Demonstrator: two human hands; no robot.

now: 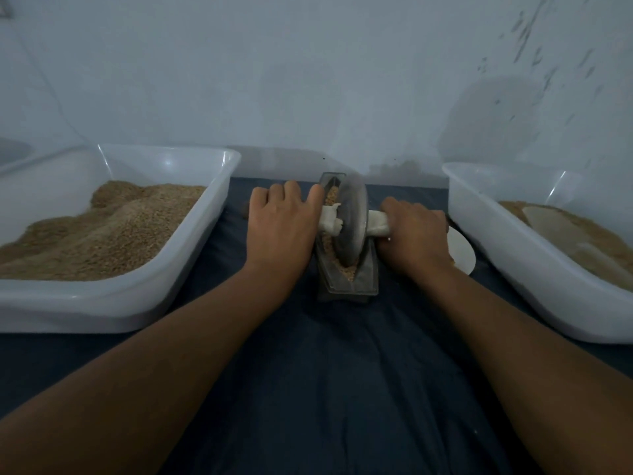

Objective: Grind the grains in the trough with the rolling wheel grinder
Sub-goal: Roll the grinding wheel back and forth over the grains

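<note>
head view: trough (pixel 346 279) sits lengthwise at centre on the dark blue cloth (pixel 342 371), between the two tubs. wheel (pixel 351 221) stands upright in the trough channel, roughly mid-length, with grains (pixel 347 269) visible in front of it and behind. left hand (pixel 284 221) rests over the cloth-wrapped handle (pixel 330 219) on its side, fingers curled down round it; right hand (pixel 416 231) clenched round the wrapped handle on the other side. to do this stroke well, my read: keep both hands level so the wheel stays upright in the groove, press evenly, roll the full length so end grains get crushed, slow near the ends so nothing spills over. surface: cloth-covered, slightly creased. left white tub (pixel 191 269) heaped with brown grain; right white tub (pixel 496 248) holds paler grain, partly levelled. a white dish (pixel 464 252) lies just beside the right hand. room: plain pale wall (pixel 308 80) close behind, dim light, dark flecks upper right.
</note>
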